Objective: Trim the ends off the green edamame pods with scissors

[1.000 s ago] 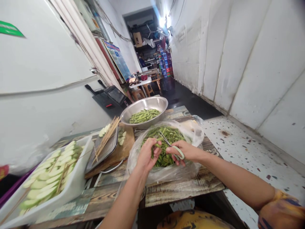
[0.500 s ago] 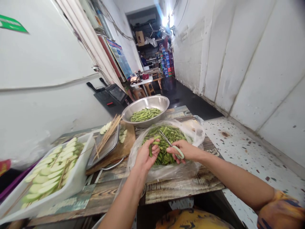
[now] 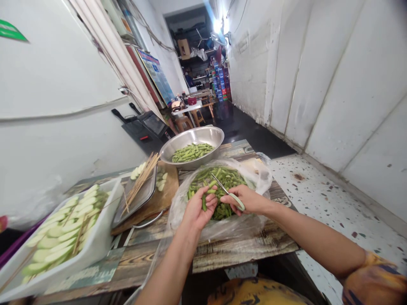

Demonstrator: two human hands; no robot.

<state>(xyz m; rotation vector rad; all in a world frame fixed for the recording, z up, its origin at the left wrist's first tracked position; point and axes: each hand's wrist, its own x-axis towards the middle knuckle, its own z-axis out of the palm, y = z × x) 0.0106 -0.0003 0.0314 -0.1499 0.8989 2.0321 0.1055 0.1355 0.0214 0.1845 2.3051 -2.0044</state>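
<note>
Green pods (image 3: 222,183) heap in a clear plastic bag (image 3: 257,169) near the front edge of the bench (image 3: 235,250), whose right side drops to open terrazzo floor (image 3: 318,190). A white tray (image 3: 98,248) crowds the left, and a steel bowl (image 3: 190,139) sits just behind the bag. A cutting board (image 3: 167,195) with skewers (image 3: 140,182) lies between them. The left hand (image 3: 197,210) has its grip clamped on a single pod (image 3: 204,202). The right hand (image 3: 251,199) has its grip closed on scissors (image 3: 227,191), the blades over the heap.

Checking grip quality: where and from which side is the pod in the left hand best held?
Likely its middle, from the left: the pod is long, nearly upright in the left hand, and the scissors in the right hand come from the right, so both ends are free to cut.
</note>
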